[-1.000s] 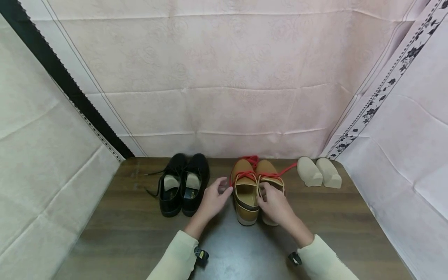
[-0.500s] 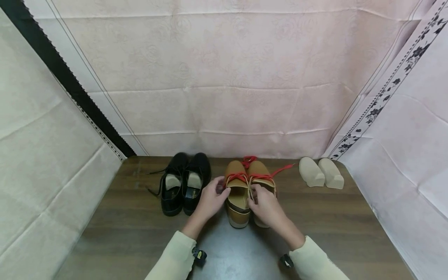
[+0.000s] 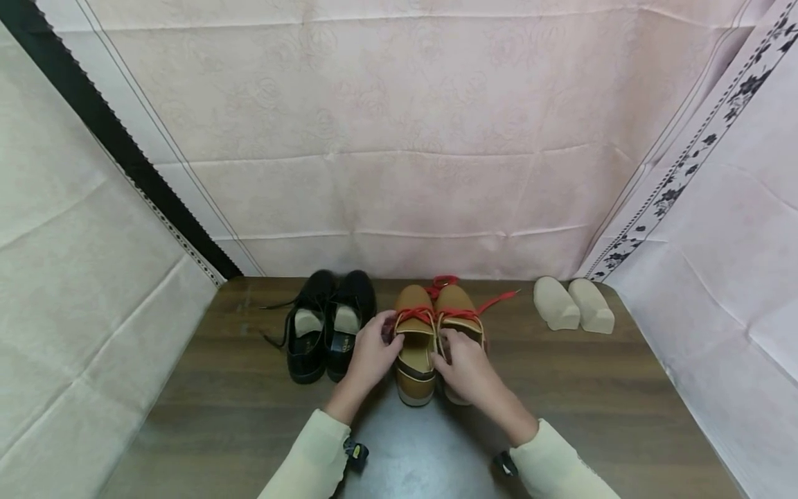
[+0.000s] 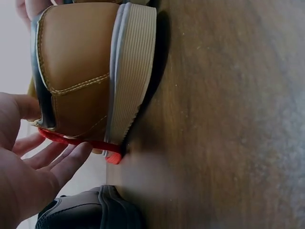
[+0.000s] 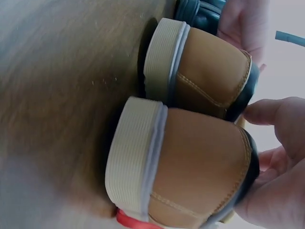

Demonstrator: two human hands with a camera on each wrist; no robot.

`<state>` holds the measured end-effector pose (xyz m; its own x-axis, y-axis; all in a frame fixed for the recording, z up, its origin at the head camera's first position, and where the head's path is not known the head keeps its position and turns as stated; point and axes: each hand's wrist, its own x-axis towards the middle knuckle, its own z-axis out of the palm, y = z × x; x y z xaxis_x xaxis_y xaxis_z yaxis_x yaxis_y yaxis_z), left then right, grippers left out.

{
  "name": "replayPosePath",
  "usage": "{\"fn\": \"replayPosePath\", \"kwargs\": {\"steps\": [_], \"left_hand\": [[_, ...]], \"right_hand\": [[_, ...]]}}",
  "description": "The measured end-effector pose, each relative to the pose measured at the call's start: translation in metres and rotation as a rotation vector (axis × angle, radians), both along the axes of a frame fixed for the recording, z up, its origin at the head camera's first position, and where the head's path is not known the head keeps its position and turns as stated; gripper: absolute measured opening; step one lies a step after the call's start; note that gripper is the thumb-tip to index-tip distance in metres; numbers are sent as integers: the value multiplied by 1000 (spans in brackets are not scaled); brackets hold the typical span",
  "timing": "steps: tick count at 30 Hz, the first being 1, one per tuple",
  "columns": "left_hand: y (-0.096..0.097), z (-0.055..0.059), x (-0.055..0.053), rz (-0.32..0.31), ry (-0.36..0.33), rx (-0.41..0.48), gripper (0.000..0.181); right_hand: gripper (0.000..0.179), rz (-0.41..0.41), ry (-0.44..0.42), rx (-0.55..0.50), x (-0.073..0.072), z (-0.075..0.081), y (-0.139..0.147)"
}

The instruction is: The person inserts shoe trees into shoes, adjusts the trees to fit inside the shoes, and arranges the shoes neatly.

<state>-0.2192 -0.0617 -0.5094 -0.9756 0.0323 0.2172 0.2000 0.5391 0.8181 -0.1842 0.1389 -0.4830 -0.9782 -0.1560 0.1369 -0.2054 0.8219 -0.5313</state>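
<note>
A pair of tan lace-up shoes with red laces and dark collars stands side by side in the head view: the left tan shoe (image 3: 414, 384) and the right tan shoe (image 3: 455, 296). My left hand (image 3: 372, 350) is at the left shoe's outer side, thumb at the collar edge and fingers outside along the red lace (image 4: 76, 140). Between the shoes my right hand (image 3: 466, 364) pinches their adjoining collar sides. Its thumb (image 5: 262, 112) meets the left shoe's collar; the other fingertips are partly hidden at the right shoe's opening.
Black lace-up shoes (image 3: 305, 367) with pale inserts inside stand just left of the left hand. Two cream shoe inserts (image 3: 573, 305) lie to the right on the wooden surface (image 3: 598, 402). A pale cloth wall (image 3: 399, 138) rises behind everything.
The tan shoes have slid left with the right hand, closing the gap to the left hand. The left hand has shifted only slightly. The black shoes and cream inserts stay put.
</note>
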Motion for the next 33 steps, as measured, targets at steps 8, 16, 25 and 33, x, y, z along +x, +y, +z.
{"fn": "replayPosePath", "kwargs": {"steps": [8, 16, 25, 33], "left_hand": [[2, -3, -2, 18, 138, -34, 35], [4, -1, 2, 41, 190, -41, 34], [2, 4, 5, 55, 133, -72, 30], [0, 6, 9, 45, 115, -100, 29]], "right_hand": [[42, 31, -4, -49, 3, 10, 20], [30, 53, 123, -69, -3, 16, 60], [23, -32, 216, -76, -28, 8, 119], [40, -181, 282, -52, -49, -6, 168]]}}
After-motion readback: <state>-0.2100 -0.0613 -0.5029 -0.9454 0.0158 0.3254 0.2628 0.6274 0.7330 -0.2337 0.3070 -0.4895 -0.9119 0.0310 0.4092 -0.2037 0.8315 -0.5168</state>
